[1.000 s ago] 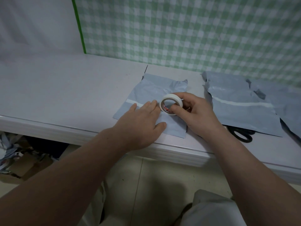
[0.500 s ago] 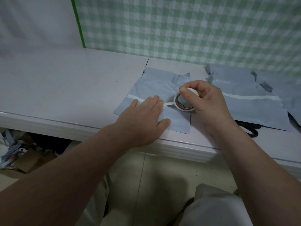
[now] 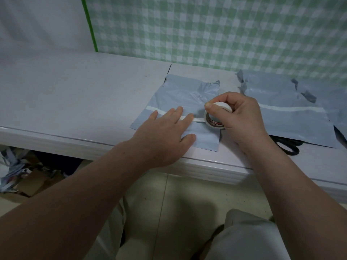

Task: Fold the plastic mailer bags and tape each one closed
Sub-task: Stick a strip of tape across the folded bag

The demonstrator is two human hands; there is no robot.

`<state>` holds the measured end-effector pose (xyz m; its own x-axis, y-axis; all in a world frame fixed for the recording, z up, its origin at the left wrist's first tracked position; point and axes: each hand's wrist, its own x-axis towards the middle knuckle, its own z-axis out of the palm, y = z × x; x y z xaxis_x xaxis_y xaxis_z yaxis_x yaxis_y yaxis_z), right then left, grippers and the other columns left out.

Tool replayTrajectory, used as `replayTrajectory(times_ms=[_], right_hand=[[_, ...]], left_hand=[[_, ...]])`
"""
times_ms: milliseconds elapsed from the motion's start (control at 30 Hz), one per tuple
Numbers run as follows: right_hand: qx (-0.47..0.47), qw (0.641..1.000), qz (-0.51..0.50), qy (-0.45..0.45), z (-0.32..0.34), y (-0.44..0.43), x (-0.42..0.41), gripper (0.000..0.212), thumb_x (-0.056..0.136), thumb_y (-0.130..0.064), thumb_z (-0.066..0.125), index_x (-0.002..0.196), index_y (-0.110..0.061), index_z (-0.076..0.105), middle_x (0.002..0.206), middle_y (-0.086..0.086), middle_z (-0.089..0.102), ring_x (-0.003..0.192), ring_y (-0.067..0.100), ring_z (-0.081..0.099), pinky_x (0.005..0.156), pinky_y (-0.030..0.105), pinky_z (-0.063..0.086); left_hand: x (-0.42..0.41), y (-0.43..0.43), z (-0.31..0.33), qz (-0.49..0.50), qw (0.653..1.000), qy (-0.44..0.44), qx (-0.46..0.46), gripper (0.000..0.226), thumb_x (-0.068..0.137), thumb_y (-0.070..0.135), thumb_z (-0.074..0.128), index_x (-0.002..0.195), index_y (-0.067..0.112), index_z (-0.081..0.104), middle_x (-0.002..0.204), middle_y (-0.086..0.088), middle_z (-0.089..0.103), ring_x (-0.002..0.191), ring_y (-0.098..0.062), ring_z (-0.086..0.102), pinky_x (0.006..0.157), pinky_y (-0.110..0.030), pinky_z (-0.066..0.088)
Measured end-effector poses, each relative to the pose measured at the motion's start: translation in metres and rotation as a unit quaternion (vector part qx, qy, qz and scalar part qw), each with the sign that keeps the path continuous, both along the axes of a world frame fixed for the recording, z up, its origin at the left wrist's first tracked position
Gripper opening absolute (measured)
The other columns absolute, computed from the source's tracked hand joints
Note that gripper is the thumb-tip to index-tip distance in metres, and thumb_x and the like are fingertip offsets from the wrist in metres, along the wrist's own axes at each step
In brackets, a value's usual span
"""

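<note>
Left hand (image 3: 165,136) lies flat, fingers straight, pinning tape (image 3: 155,109) to the bag (image 3: 187,94); at 3 o'clock, right hand (image 3: 242,117) grips the roll (image 3: 214,121) to pay out more.

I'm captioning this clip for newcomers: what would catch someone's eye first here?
In the centre, the left hand presses flat on a folded grey plastic mailer bag while the right hand grips a white tape roll, its strip running across the bag. A second taped grey bag lies to the right.
</note>
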<state>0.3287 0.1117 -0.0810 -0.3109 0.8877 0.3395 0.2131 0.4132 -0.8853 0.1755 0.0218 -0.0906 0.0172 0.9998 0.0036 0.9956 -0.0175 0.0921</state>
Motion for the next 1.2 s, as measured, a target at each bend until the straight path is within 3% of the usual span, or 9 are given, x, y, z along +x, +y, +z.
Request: replayTrajectory(times_ms=[300,567,633,800,1000,1200], right_hand=[[0.028,0.999,0.021,0.022,0.002,-0.001,-0.001,0.006,0.078,-0.019,0.076,0.078,-0.021,0.07,0.078,-0.011,0.068,0.075,0.001,0.063,0.07,0.019,0.051],[0.042,0.998,0.029,-0.03,0.001,-0.001,-0.001,0.006,0.078,-0.022,0.076,0.078,-0.02,0.071,0.078,-0.009,0.068,0.072,0.0,0.062,0.067,0.017,0.05],[0.046,0.998,0.026,-0.041,0.0,0.001,-0.002,0.006,0.078,-0.025,0.076,0.077,-0.022,0.071,0.078,-0.009,0.068,0.075,0.002,0.063,0.07,0.021,0.052],[0.089,0.991,0.011,-0.103,-0.003,0.003,-0.007,0.018,0.071,-0.049,0.069,0.076,-0.032,0.07,0.078,-0.01,0.069,0.088,0.022,0.062,0.08,0.045,0.052],[0.127,0.98,0.022,-0.154,-0.006,0.005,-0.011,0.024,0.075,-0.054,0.06,0.082,-0.031,0.065,0.074,-0.003,0.067,0.08,0.024,0.059,0.074,0.046,0.05],[0.15,0.974,0.014,-0.167,-0.008,0.005,-0.01,0.013,0.083,-0.044,0.063,0.083,-0.031,0.061,0.075,-0.002,0.067,0.078,0.024,0.058,0.074,0.044,0.049]], left_hand=[[0.008,-0.001,0.0,0.028,1.0,0.01,-0.001,0.063,0.097,0.05,0.017,0.151,0.021,0.003,0.159,-0.006,0.0,0.146,-0.019,0.001,0.118,-0.046,0.005],[0.007,-0.001,0.0,0.02,1.0,0.007,0.001,0.057,0.097,0.049,0.018,0.15,0.034,0.001,0.159,-0.007,0.0,0.146,-0.021,0.002,0.117,-0.048,0.005],[0.007,-0.002,0.0,0.02,1.0,0.008,0.004,0.057,0.097,0.049,0.018,0.15,0.034,0.003,0.159,-0.007,0.001,0.146,-0.021,0.003,0.117,-0.048,0.005],[0.008,-0.002,0.002,0.022,1.0,0.001,-0.009,0.058,0.098,0.048,0.018,0.15,0.031,0.001,0.16,-0.005,-0.001,0.146,-0.02,0.001,0.117,-0.05,0.004],[0.008,-0.001,0.003,0.007,1.0,0.007,-0.01,0.058,0.099,0.046,0.017,0.151,0.027,0.0,0.159,0.007,0.0,0.146,-0.022,-0.001,0.116,-0.053,0.003],[0.014,0.003,0.005,-0.027,0.999,-0.021,0.007,0.058,0.099,0.04,0.021,0.152,0.019,0.008,0.159,0.004,0.007,0.146,-0.015,0.0,0.117,-0.048,-0.003]])
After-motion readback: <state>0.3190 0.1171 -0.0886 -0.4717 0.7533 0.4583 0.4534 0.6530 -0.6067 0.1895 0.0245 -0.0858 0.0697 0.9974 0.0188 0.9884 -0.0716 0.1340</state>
